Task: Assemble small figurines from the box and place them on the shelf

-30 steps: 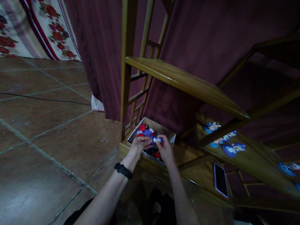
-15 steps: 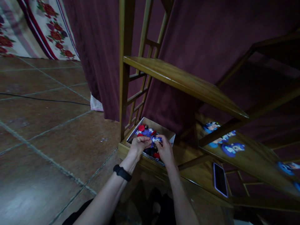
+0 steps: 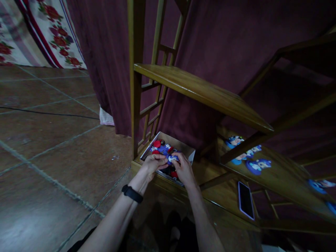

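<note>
A small cardboard box (image 3: 183, 147) sits on the lowest wooden shelf and holds several blue and red toy figures (image 3: 160, 146). Both my hands are over its near side. My left hand (image 3: 151, 164), with a black band on the wrist, is curled with its fingertips on a small blue and white figure (image 3: 172, 159). My right hand (image 3: 185, 170) pinches the same figure from the right. The figure is held just above the pile in the box.
A wooden shelf unit (image 3: 199, 91) stands against a dark maroon curtain (image 3: 231, 45). Blue figures (image 3: 248, 157) lie on a middle shelf at the right, and a phone (image 3: 245, 200) lies on the lowest shelf. Brown floor tiles (image 3: 52, 140) with a black cable spread to the left.
The view has drifted slightly. Both hands stay over the box on the blue and white figure, with only small finger shifts.
</note>
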The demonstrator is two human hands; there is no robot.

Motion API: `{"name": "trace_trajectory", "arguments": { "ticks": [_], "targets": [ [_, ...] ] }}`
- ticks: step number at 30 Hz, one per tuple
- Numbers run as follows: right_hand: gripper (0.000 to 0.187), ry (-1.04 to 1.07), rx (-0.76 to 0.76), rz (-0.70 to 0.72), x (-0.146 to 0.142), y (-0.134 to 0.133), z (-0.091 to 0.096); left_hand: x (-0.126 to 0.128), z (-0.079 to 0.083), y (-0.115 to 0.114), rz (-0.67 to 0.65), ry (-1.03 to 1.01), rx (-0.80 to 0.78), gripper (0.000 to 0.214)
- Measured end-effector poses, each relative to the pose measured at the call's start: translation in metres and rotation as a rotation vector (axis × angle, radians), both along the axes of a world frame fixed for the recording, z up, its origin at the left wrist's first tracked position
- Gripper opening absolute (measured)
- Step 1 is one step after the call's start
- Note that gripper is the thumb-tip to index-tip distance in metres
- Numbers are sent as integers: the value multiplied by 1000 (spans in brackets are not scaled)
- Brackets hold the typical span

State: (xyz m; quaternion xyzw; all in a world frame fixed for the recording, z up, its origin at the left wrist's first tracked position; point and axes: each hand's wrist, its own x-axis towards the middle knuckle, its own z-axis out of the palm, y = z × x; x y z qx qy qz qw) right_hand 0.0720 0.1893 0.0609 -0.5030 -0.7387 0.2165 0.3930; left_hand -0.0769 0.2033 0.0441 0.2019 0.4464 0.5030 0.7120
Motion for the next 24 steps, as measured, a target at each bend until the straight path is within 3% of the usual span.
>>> {"name": "trace_trajectory", "arguments": {
  "ticks": [9, 14, 18, 24],
  "targets": [
    [26, -24, 15, 55, 0, -2, 3, 1, 5, -3, -60, -7, 21, 18],
    [35, 164, -32, 32, 1, 3, -2, 7, 3, 0, -41, 72, 77, 22],
    [48, 337, -72, -27, 1, 8, -10, 9, 4, 2, -6, -32, 121, 23],
    [35, 519, -104, 13, 0, 7, -10, 8, 16, 0, -61, -122, 274, 26]
  ]
}}
